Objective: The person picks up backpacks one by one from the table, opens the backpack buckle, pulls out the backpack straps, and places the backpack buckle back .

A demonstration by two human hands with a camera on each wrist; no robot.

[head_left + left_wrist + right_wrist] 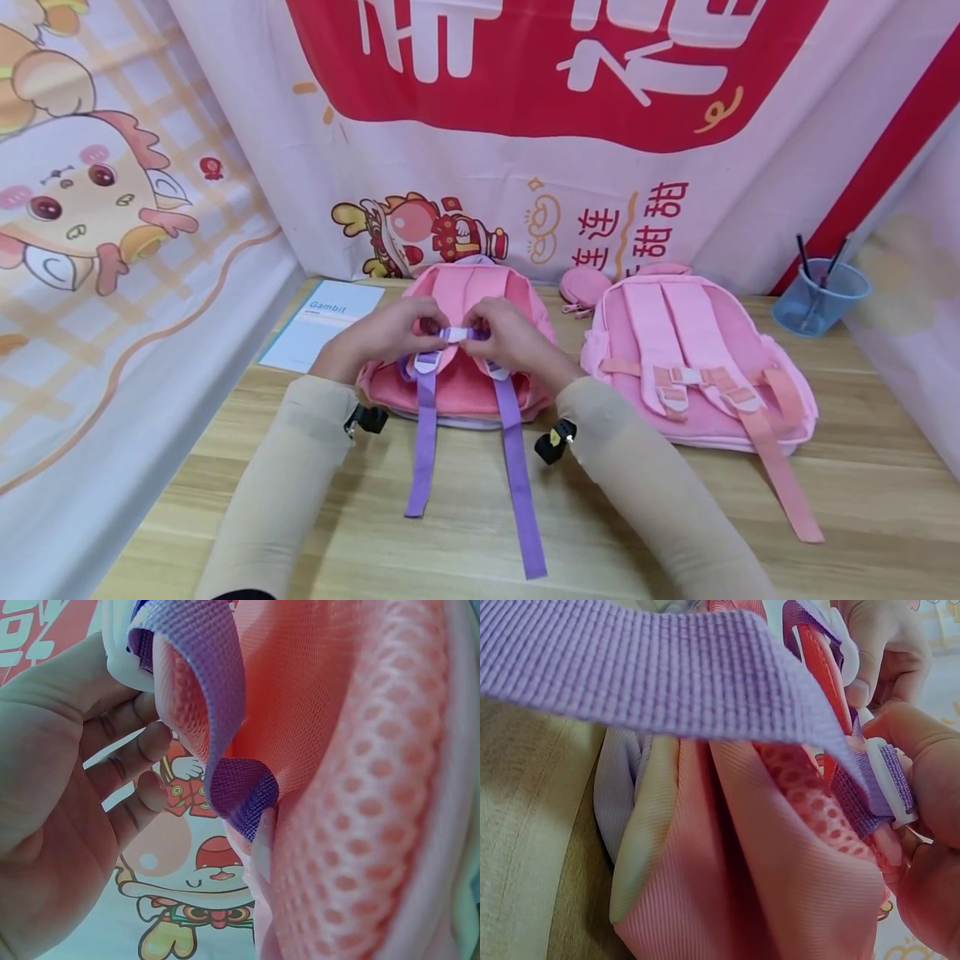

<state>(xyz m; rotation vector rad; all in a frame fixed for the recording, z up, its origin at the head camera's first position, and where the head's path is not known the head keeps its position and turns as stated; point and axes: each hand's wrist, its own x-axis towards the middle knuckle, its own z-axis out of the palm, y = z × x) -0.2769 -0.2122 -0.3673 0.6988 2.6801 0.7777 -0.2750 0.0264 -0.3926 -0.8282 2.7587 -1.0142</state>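
Observation:
A coral-pink backpack [480,402] lies on the table with its shoulder straps facing up. Across those straps runs a purple chest strap with a white buckle [456,334]. My left hand [390,329] pinches the buckle's left side, and my right hand [513,333] pinches its right side. The buckle's two halves appear together, though fingers cover its ends. Two loose purple webbing tails [422,467] hang toward me from white adjusters. In the right wrist view, purple webbing [660,671] crosses in front of the bag, and a white adjuster [891,780] sits beside my right hand.
To the right lies a second pink backpack [720,333] with its chest buckle fastened. Between the bags is a small round pink pouch [585,287]. A blue cup [821,304] with pens stands at far right, and a booklet [300,337] is at left. Printed cloth hangs behind.

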